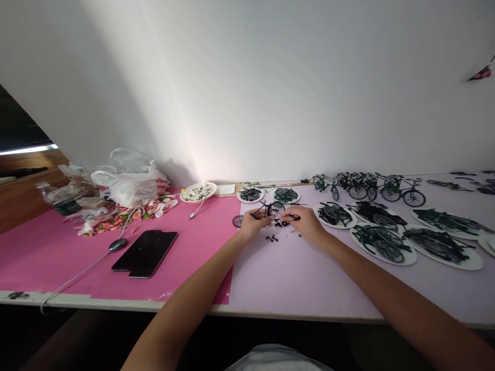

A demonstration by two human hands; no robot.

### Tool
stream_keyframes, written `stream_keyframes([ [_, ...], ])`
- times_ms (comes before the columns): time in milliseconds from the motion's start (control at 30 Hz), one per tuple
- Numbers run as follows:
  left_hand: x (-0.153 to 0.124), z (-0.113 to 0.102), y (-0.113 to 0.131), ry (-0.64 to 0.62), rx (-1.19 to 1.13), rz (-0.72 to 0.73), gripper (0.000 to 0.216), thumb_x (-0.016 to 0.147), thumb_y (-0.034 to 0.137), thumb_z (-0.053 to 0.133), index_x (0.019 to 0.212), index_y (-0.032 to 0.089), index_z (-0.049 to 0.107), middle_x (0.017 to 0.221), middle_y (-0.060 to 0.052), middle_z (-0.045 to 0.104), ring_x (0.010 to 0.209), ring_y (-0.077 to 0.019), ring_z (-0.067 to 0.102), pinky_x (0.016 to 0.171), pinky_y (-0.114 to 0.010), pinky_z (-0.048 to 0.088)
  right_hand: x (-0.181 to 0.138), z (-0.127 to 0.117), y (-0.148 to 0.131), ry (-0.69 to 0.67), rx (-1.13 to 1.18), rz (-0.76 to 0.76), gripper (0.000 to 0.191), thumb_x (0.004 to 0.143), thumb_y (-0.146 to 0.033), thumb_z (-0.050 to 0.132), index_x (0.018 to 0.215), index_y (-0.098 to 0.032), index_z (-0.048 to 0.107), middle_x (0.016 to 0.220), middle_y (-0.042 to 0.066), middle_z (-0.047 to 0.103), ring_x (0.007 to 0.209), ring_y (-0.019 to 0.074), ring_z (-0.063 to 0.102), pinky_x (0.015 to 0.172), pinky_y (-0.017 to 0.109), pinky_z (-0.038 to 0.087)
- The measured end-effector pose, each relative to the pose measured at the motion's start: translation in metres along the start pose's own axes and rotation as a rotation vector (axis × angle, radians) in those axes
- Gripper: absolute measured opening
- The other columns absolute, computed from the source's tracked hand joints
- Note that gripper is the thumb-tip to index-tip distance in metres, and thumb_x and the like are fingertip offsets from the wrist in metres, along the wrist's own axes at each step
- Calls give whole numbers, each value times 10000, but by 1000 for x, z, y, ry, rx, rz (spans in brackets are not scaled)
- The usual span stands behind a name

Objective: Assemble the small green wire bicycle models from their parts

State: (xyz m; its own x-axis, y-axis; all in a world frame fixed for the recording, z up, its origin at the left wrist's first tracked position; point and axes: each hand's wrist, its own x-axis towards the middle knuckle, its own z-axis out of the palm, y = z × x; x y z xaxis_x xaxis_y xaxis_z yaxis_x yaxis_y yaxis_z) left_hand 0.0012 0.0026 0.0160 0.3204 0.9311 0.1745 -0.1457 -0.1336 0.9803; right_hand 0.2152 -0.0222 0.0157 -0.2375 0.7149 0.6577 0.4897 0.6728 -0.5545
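Note:
My left hand (pixel 255 220) is closed around a small black model bicycle (pixel 275 209), whose spoked wheel shows above the fingers. A second wheel (pixel 237 220) of the same kind shows just left of that hand; whether it is joined to the bicycle is hidden. To the right, my right hand (pixel 303 221) pinches a small dark part (pixel 294 218) close to the bicycle's wheel. Several tiny black pieces (pixel 272 238) lie on the pale table covering below and between the hands.
Plates of bicycle parts (pixel 382 245) stand on the right, with finished model bicycles (pixel 367 186) behind them. Two small plates (pixel 250 194) sit at the back. On the left are dark phones (pixel 145 252), a cable (pixel 77 278), artificial petals (pixel 116 221) and a plastic bag (pixel 131 180).

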Motion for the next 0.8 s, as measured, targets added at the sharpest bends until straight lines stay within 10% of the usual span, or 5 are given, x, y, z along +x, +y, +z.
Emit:
stream_keyframes([
  [800,-5,6,7,-27,52,26,383,594,398,931,783,134,727,780,-48,700,676,-154,615,693,-316,521,1,4,1,97,16,-68,137,936,-297,657,831,-233,717,992,88,770,941,242,727,801,382,583],
])
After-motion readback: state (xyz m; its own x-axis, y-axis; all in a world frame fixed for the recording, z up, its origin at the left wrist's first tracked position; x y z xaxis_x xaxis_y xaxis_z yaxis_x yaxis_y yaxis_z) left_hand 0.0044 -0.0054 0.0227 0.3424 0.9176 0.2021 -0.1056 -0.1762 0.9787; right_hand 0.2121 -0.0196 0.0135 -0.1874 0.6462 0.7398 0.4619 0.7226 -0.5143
